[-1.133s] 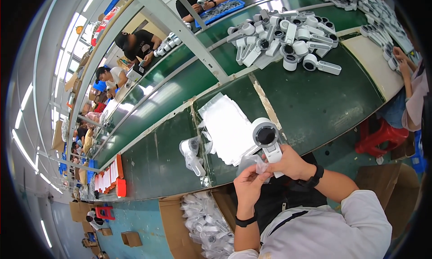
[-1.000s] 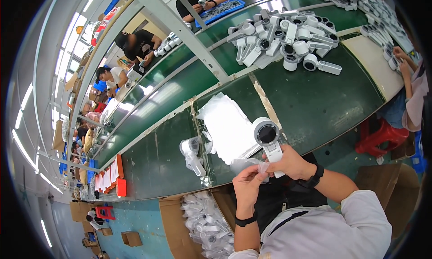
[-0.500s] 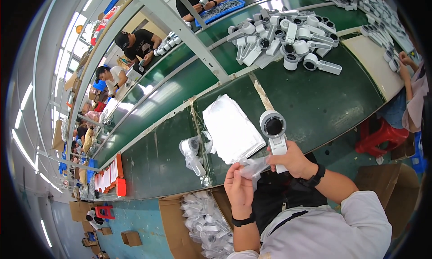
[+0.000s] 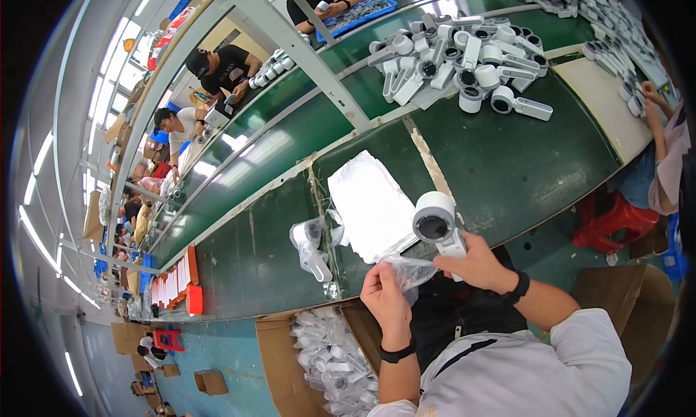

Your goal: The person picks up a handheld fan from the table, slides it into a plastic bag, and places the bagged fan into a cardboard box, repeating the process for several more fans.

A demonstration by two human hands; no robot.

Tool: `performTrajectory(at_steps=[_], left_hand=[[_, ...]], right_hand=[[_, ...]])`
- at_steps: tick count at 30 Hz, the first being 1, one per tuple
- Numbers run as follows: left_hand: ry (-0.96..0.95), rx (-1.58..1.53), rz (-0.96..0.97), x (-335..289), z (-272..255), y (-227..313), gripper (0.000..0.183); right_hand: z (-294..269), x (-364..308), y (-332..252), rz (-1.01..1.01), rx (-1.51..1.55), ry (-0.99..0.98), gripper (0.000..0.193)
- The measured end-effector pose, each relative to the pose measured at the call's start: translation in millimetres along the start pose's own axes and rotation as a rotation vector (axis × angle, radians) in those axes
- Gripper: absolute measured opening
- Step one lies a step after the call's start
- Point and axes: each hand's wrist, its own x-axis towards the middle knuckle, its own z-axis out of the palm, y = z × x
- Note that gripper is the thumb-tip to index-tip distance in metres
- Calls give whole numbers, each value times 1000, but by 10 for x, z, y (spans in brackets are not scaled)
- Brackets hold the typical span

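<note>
My right hand (image 4: 480,263) grips the handle of a white handheld device with a drum-shaped head (image 4: 435,215) and a dark round face. The head points away from me, over the table edge. My left hand (image 4: 386,299) is closed, pinching a see-through plastic bag (image 4: 412,270) between thumb and fingers. The bag stretches across to my right fingers, beside the handle's lower end. Just beyond lies a stack of flat white bags or sheets (image 4: 373,207). To its left rests another such device inside a plastic bag (image 4: 310,247).
Many unbagged devices form a pile (image 4: 464,63) at the far right. Below the table a carton (image 4: 278,359) holds several bagged devices (image 4: 333,363). A metal post (image 4: 304,55) rises across the green bench (image 4: 522,178). Co-workers sit beyond; another person's hands (image 4: 655,102) are at right.
The device has dipped slightly toward me and left, its head tilting. My left fingers have closed more on the bag, which now spreads wider between both hands.
</note>
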Motion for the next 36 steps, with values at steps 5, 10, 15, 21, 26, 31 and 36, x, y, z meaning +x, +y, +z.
performTrajectory(at_steps=[5, 10, 15, 21, 26, 31, 36], left_hand=[[-8, 102, 41, 40, -37, 17, 16], [-206, 232, 26, 45, 18, 60, 14], [-562, 219, 21, 116, -144, 188, 10], [-436, 430, 226, 96, -153, 278, 8], [-424, 820, 593, -137, 125, 342, 11], [-607, 870, 687, -268, 228, 260, 14], [-902, 605, 495, -328, 138, 272, 20]], right_hand=[[-403, -108, -346, 54, -210, -421, 42], [-419, -43, -467, -127, -835, -697, 78], [-405, 120, -451, 141, -713, -877, 69], [-281, 46, -310, -15, -847, -569, 63], [-188, -35, -170, -73, -842, -343, 63], [-62, -13, -65, 211, -132, -250, 62], [17, 61, 176, -47, 149, -181, 68]])
